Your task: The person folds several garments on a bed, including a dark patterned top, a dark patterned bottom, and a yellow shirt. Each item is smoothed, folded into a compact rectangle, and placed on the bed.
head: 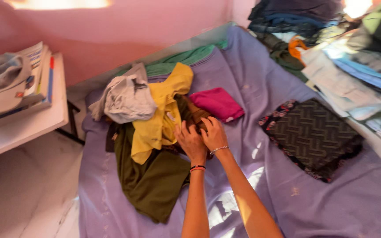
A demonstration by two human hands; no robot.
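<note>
My left hand [190, 142] and my right hand [214, 134] rest side by side on a brown garment [196, 115] in a heap of loose clothes on the bed. Fingers of both hands curl into the brown cloth. Just left of them lies a yellow garment [164, 110], with an olive green garment [151, 180] below it and a grey garment [126, 99] at the heap's upper left. A magenta folded cloth [219, 103] sits just above my right hand.
A lilac sheet [287, 202] covers the bed. A dark patterned folded cloth [314, 136] lies to the right. Piles of folded clothes [353, 66] fill the upper right. A white table [23, 128] with books and a grey cloth stands at left.
</note>
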